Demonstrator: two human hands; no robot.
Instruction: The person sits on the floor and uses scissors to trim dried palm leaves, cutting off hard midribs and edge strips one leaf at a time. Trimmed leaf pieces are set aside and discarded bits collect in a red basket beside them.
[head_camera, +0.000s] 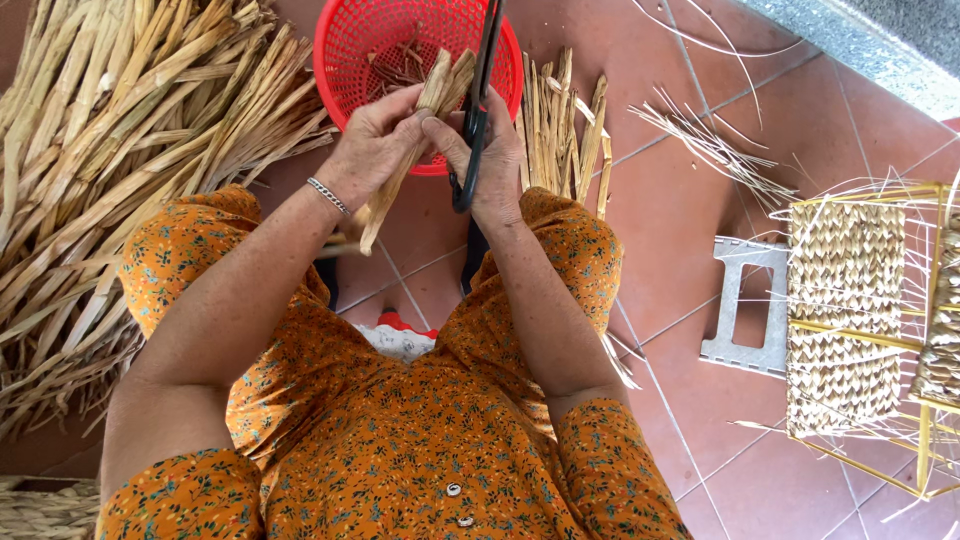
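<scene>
Left hand (375, 145) grasps tan dried reed stalks (415, 140) slanting toward the upper right; right hand (495, 160) grips black-handled scissors (475, 110) upright, tips cut off.

The stalks (420, 140) held in the left hand (375, 145) are dry plant fibre, pale tan, matt and rough with lengthwise ridges. The scissors (475, 110) in the right hand (490, 160) look like dark metal with smooth black handles. The basket (345, 45) is bright red plastic mesh, slightly glossy. The big heap of stalks (120, 150) is the same coarse, straw-like stuff. The floor tiles (680, 210) are reddish-brown, smooth with a dull sheen. The woven panel (840, 320) is plaited fibre on a yellow frame. The bracelet (328, 196) is shiny metal; the dress (420, 430) is soft printed cloth.
</scene>
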